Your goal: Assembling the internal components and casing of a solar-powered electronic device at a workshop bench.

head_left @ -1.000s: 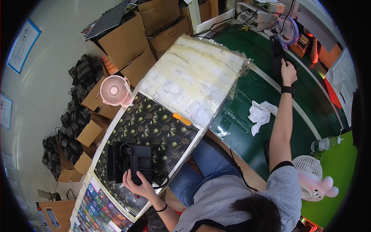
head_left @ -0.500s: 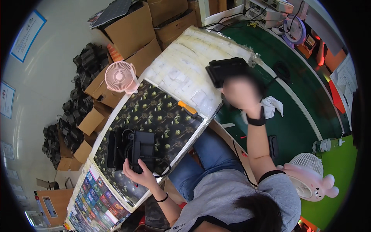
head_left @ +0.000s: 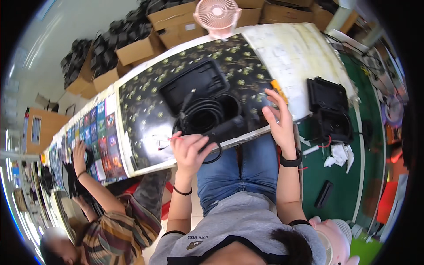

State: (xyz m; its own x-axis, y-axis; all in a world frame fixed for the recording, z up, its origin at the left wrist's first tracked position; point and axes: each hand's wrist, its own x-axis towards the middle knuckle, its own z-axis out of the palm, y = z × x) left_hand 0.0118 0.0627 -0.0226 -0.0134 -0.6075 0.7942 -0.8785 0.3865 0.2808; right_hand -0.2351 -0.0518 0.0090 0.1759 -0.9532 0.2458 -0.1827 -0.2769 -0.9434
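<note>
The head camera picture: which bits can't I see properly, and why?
All in the head view:
1) Parts of the open black case: hidden by the coiled cable.
2) Top of the pink fan: cut off by the upper edge.
3) Under the left hand: hidden by the hand itself.
4) Little pictures on the colourful sheet: too small.

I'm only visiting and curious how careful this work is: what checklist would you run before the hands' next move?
1. Right hand free: ok, open and empty.
2. Left hand free: cannot tell; its fingers curl near a black loop.
3. Nearer black case open: ok.
4. Black cable coiled: ok.
5. Orange-handled tool clear of the right hand: not ok, close by its fingertips.
</note>
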